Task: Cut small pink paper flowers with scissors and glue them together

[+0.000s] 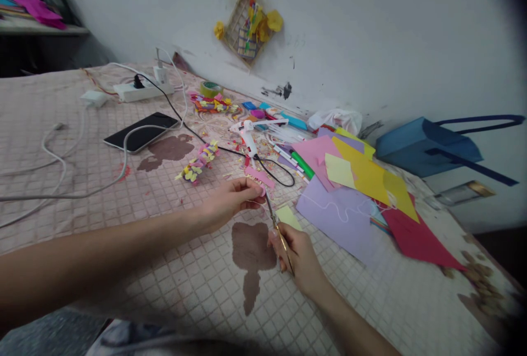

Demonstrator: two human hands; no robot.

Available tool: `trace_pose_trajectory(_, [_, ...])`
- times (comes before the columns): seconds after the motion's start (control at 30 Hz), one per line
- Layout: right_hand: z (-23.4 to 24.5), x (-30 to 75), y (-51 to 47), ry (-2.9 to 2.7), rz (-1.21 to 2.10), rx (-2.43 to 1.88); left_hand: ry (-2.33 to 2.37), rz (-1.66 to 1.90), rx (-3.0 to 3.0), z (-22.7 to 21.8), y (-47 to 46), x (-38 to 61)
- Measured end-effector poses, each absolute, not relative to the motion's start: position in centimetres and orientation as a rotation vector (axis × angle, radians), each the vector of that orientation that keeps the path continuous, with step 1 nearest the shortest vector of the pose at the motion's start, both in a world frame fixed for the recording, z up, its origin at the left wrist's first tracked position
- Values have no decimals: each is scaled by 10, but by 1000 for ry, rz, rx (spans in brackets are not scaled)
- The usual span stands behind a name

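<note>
Between the thumb and fingers of my left hand [233, 200] is a small pink paper piece [262, 190], pinched near the middle of the table. My right hand [298, 254] is closed around the gold handles of a pair of scissors [282, 240]. The blades point away from me, with their tips right beside the pink piece; whether they touch it I cannot tell. Just beyond my left hand lies a pink paper strip [260, 176]. A pale yellow paper [289, 216] rests behind the scissors. Left of it, a yellow, pink and purple paper garland [198, 162] lies on the cloth.
A white glue gun [248, 139] with a black cord stands beyond my hands. Coloured paper sheets [335, 213] spread to the right, near a blue bag [428, 147]. A tablet [141, 132], a power strip [144, 90] and loose white cables [61, 161] occupy the left.
</note>
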State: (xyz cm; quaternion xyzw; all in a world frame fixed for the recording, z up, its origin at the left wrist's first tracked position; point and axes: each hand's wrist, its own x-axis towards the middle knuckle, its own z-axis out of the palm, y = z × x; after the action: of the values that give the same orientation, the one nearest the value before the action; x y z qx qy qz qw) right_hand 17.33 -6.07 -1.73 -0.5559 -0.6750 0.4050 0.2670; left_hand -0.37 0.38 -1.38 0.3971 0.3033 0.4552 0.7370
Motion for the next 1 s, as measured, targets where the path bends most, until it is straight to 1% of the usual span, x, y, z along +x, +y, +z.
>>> trace_pose_trajectory(0.77, [-17,174,-60,-1834,1078,-1519,664,1004,844,-10,9,-6])
trace_pose_trajectory(1.0, [-17,174,-60,-1839,1084,-1523,666,948,899,-12,9,-6])
